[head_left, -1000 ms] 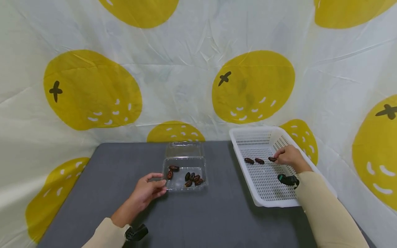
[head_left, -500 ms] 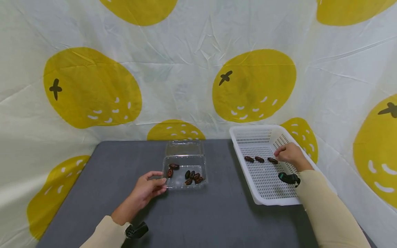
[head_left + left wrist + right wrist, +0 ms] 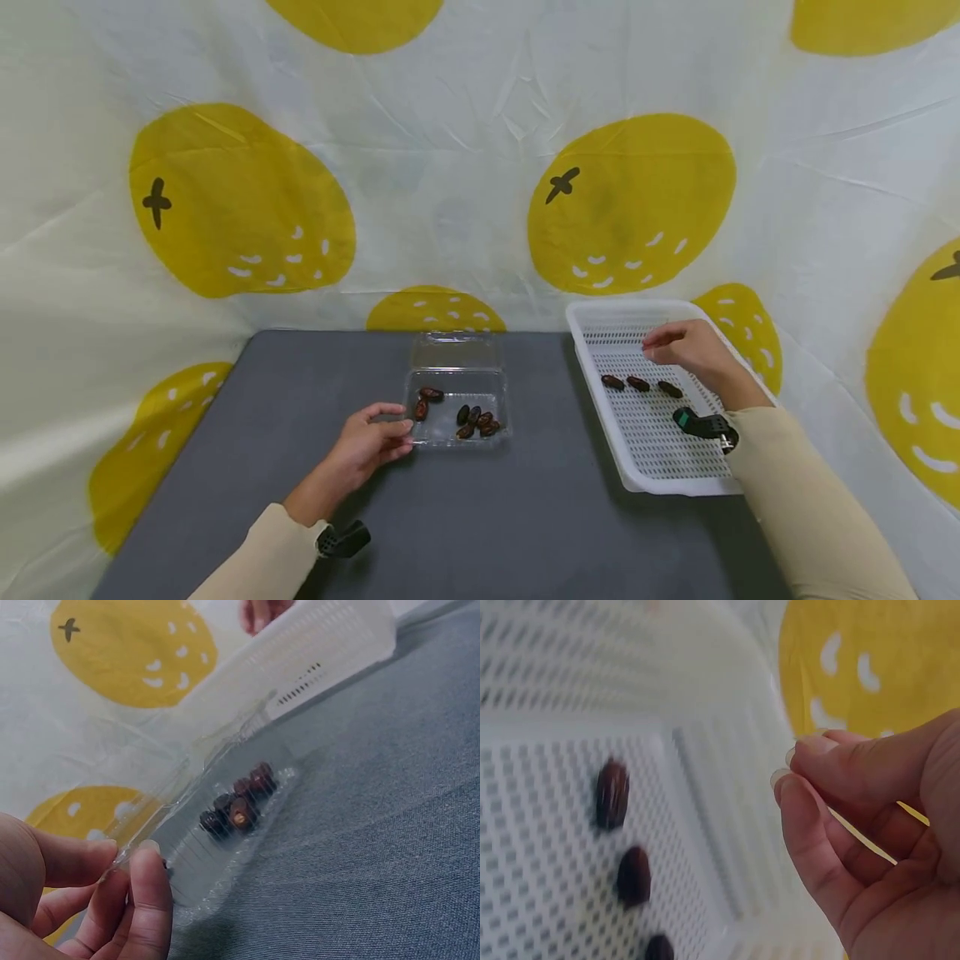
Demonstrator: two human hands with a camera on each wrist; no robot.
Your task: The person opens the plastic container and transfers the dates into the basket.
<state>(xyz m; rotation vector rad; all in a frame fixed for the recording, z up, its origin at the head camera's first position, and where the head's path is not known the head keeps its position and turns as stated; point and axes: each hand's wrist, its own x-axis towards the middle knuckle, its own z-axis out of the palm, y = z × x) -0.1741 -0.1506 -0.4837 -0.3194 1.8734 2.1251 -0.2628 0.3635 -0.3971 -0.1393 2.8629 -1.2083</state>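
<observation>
The left hand (image 3: 367,439) pinches between thumb and fingers while the right hand (image 3: 693,352) hangs loosely curled.

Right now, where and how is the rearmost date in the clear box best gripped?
Probably from above, pinching its long sides near the right end: the rearmost date lies lengthwise roughly left to right, a neighbouring date is near its left end, and the lid is open.

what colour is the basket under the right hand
The basket is white, seen best in the head view.

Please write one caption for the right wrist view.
An empty right hand over a white perforated basket with three dates.
</observation>
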